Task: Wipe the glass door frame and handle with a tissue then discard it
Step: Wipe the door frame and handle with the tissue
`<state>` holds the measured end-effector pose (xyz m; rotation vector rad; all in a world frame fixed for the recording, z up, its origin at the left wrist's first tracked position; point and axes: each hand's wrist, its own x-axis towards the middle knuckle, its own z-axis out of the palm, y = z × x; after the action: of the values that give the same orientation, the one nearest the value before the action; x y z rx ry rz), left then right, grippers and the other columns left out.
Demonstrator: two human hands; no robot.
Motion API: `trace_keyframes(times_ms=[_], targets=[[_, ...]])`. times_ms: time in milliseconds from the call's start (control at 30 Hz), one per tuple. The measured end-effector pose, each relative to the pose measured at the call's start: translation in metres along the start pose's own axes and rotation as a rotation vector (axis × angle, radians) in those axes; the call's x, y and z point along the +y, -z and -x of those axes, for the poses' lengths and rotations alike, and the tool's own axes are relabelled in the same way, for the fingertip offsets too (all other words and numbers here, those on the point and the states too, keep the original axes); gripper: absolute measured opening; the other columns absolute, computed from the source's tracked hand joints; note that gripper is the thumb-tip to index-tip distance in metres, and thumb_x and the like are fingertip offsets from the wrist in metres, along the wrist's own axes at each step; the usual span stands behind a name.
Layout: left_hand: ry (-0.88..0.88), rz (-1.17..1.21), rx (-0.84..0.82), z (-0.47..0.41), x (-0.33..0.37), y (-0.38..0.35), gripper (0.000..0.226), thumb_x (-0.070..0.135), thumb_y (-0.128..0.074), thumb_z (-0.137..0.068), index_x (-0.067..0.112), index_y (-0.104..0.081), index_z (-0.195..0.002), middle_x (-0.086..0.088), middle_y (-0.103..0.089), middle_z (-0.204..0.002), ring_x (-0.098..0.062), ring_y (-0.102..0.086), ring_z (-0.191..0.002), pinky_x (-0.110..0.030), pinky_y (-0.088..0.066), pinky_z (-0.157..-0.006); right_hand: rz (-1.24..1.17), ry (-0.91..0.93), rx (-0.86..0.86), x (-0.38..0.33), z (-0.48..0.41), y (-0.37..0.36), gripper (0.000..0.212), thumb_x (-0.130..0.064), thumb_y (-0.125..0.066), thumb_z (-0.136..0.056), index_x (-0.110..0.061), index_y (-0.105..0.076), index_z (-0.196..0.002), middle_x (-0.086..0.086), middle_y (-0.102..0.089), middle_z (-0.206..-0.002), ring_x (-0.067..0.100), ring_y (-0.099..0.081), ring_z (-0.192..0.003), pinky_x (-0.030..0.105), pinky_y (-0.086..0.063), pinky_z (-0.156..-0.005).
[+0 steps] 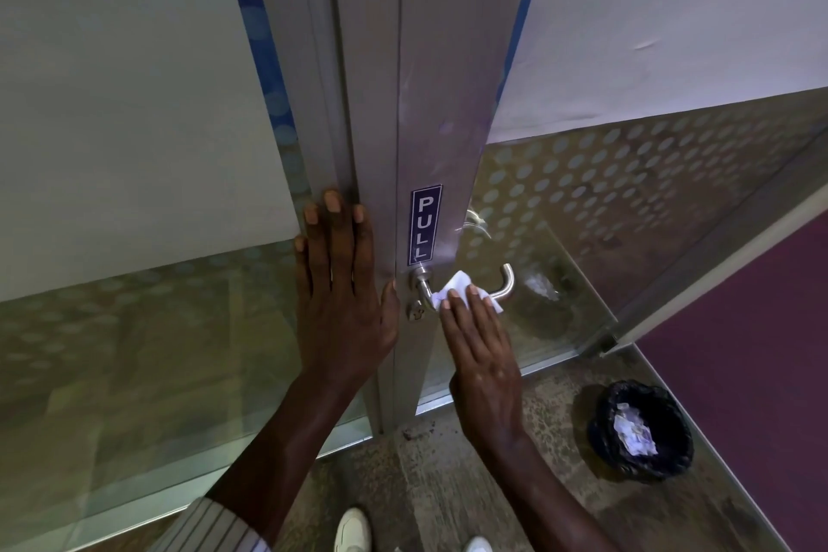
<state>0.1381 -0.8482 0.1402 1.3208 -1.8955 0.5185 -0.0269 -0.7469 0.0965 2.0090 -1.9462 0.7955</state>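
Left hand [342,282] flat and spread, gripping nothing, on the grey metal door frame [430,112], right hand [481,354] fingers straight, pressing a white tissue [461,289] on the silver lever handle [502,287]

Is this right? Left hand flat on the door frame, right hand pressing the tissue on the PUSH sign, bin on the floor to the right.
One error. The right hand presses the tissue on the door handle, not the sign, which reads PULL. Head view shows it. The left hand is flat on the door frame, the bin on the floor to the right.
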Motion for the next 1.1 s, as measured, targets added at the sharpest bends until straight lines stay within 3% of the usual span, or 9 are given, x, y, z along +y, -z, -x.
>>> trace_keyframes(times_ms=[167,300,400,533,700,833,933,1033,1100], targets=[[-0.011,0.002,0.000,0.000,-0.002,0.001,0.113,0.039,-0.072,-0.100,0.011,0.005,-0.178,-0.012,0.018,-0.187,-0.032,0.016,-0.176,-0.046,0.006,-0.144,0.038,0.116,-0.015,-0.020,-0.012,-0.009,0.064,0.013,-0.038,-0.086,0.000,-0.066,-0.142,0.016,-0.062,-0.153,0.038,-0.056,-0.146,0.056,-0.053,-0.114],[-0.006,0.012,-0.019,0.000,-0.002,0.003,0.112,0.046,-0.066,-0.102,0.012,0.009,-0.178,-0.012,0.021,-0.186,-0.031,0.019,-0.175,-0.044,0.010,-0.143,0.050,0.134,-0.022,-0.027,-0.022,-0.014,0.059,0.006,-0.020,-0.108,0.000,-0.070,-0.137,0.016,-0.066,-0.148,0.038,-0.062,-0.141,0.054,-0.055,-0.112],[-0.017,0.011,-0.035,-0.001,-0.003,0.005,0.113,0.047,-0.065,-0.100,0.013,0.010,-0.178,-0.011,0.024,-0.185,-0.030,0.022,-0.175,-0.043,0.011,-0.143,0.036,0.158,0.039,-0.017,-0.019,-0.016,0.039,0.002,-0.045,-0.107,0.000,-0.073,-0.133,0.014,-0.068,-0.147,0.037,-0.067,-0.134,0.053,-0.058,-0.107],[-0.023,0.028,-0.047,-0.001,-0.004,0.007,0.114,0.047,-0.065,-0.100,0.015,0.012,-0.177,-0.008,0.028,-0.184,-0.028,0.024,-0.174,-0.042,0.012,-0.143,0.008,0.198,0.079,0.010,-0.017,-0.010,0.055,-0.006,-0.022,-0.116,-0.001,-0.074,-0.131,0.014,-0.069,-0.145,0.033,-0.071,-0.129,0.046,-0.057,-0.104],[-0.023,0.043,-0.052,-0.002,-0.004,0.009,0.118,0.044,-0.070,-0.098,0.014,0.012,-0.177,-0.008,0.029,-0.184,-0.028,0.025,-0.174,-0.044,0.011,-0.143,0.059,0.118,0.123,0.049,-0.011,0.001,0.045,0.014,-0.063,-0.095,-0.003,-0.072,-0.135,0.011,-0.069,-0.146,0.031,-0.069,-0.132,0.045,-0.056,-0.098],[-0.019,0.076,-0.050,-0.001,-0.002,0.011,0.119,0.043,-0.072,-0.095,0.014,0.009,-0.178,-0.008,0.028,-0.184,-0.029,0.025,-0.174,-0.046,0.009,-0.143,0.085,0.069,0.118,0.065,-0.019,0.010,0.043,0.011,-0.052,-0.097,0.000,-0.073,-0.133,0.014,-0.073,-0.140,0.035,-0.071,-0.127,0.047,-0.061,-0.098],[-0.024,0.094,-0.057,-0.001,-0.002,0.013,0.118,0.044,-0.072,-0.095,0.014,0.006,-0.178,-0.008,0.028,-0.184,-0.029,0.025,-0.174,-0.047,0.007,-0.143,0.106,0.030,0.051,0.068,-0.026,0.021,0.060,0.014,-0.043,-0.085,0.002,-0.069,-0.138,0.015,-0.069,-0.145,0.036,-0.070,-0.129,0.045,-0.062,-0.103],[-0.017,0.129,-0.074,0.000,0.000,0.015,0.115,0.046,-0.071,-0.095,0.012,-0.001,-0.179,-0.009,0.027,-0.184,-0.031,0.024,-0.173,-0.050,0.005,-0.143,0.116,-0.062,-0.023,0.068,-0.028,0.027,0.077,0.027,-0.057,-0.071,0.002,-0.064,-0.144,0.016,-0.065,-0.150,0.036,-0.071,-0.127,0.042,-0.065,-0.094],[-0.011,0.141,-0.099,0.003,0.002,0.017,0.117,0.049,-0.070,-0.093,0.013,0.001,-0.179,-0.009,0.027,-0.184,-0.033,0.026,-0.172,-0.050,0.006,-0.143,0.097,-0.140,-0.027,0.067,-0.031,0.028,0.073,0.028,-0.064,-0.074,0.004,-0.064,-0.143,0.020,-0.069,-0.144,0.040,-0.074,-0.115,0.046,-0.066,-0.081]])
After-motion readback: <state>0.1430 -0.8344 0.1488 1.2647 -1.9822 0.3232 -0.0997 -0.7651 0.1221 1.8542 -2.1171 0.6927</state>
